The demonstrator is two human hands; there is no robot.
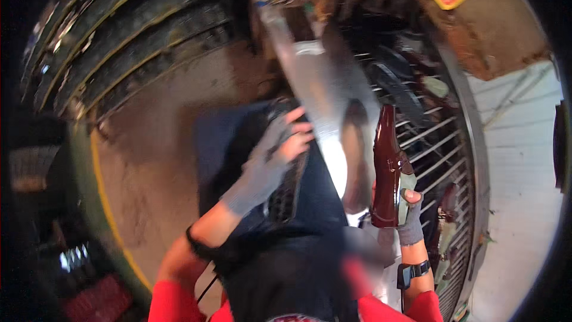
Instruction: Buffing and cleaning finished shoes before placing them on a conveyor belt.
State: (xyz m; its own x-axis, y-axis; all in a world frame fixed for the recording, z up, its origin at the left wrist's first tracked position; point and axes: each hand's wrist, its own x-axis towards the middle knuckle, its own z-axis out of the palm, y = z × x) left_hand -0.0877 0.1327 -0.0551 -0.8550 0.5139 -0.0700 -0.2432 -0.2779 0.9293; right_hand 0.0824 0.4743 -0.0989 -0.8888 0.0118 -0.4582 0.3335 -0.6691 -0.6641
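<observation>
The right hand (410, 209), in a grey fingerless glove, has its fingers clamped on a glossy dark red-brown shoe (387, 167). The thumb lies on a pale green part along the shoe's right side, near its heel end; most of the other fingers are hidden behind the shoe. The shoe is held beside the right edge of a shiny metal surface (310, 77), near the left edge of a rack (438, 149) of metal rods, with its toe pointing toward the far end of both.

The left hand (268, 155), gloved the same way, is near the left edge of the surface, over the person's dark lap. Its fingers are slightly apart and point toward that edge. Just beneath lies a dark, ridged object (283, 197); whether the fingers grip it cannot be told.

Near the right edge of the surface shows a blurred brown, shoe-like shape (356, 155), which may be an object or a reflection. Toward the far end of the rack lie dark shoes (396, 86), and along its near right edge are brown and pale green pieces (444, 220). A black wrist device (414, 273) sits on the right wrist.
</observation>
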